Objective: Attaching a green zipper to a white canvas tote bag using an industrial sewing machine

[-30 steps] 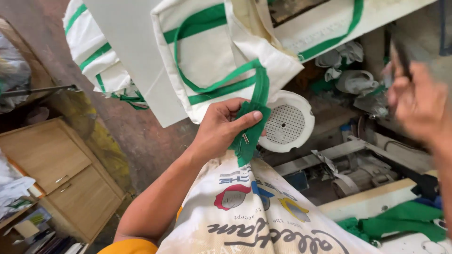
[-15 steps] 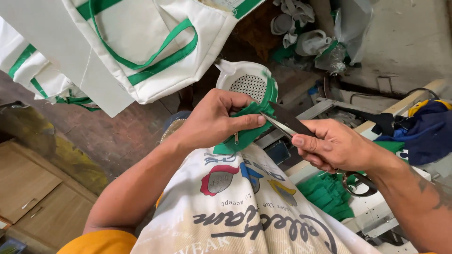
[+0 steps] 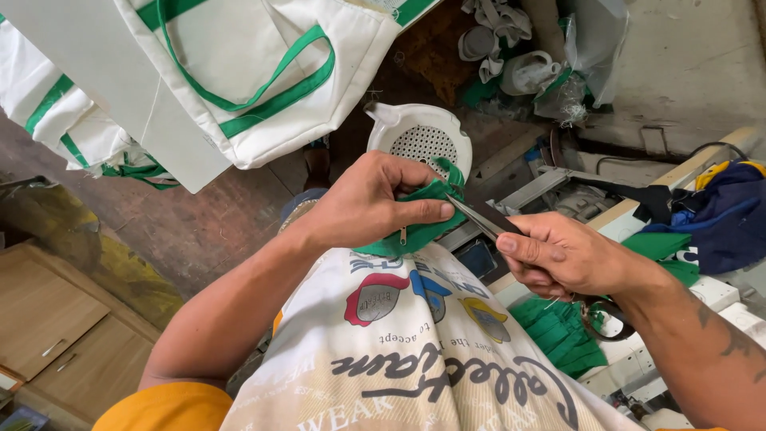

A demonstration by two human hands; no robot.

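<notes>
Left hand: your left hand (image 3: 375, 199) is closed in a pinch on the green fabric edge (image 3: 419, 227) of the printed bag (image 3: 415, 351), thumb lying flat along it.
Right hand: your right hand (image 3: 558, 255) is wrapped tight around the scissors (image 3: 487, 219) — blades pointing toward 10 o'clock, tips touching the green edge just beside your left thumb.
Green edge: sits between both hands, at 12 o'clock from the bag's picture print; a small zipper pull (image 3: 404, 236) hangs under it.
Printed bag: drapes over your lap, reaching down to 6 o'clock.
Behind: a white perforated strainer (image 3: 419, 140) at 12 o'clock from your left hand — further up, white bags with green straps (image 3: 263, 72).
Right side: folded green cloth (image 3: 558, 327) at 6 o'clock from your right hand.
</notes>
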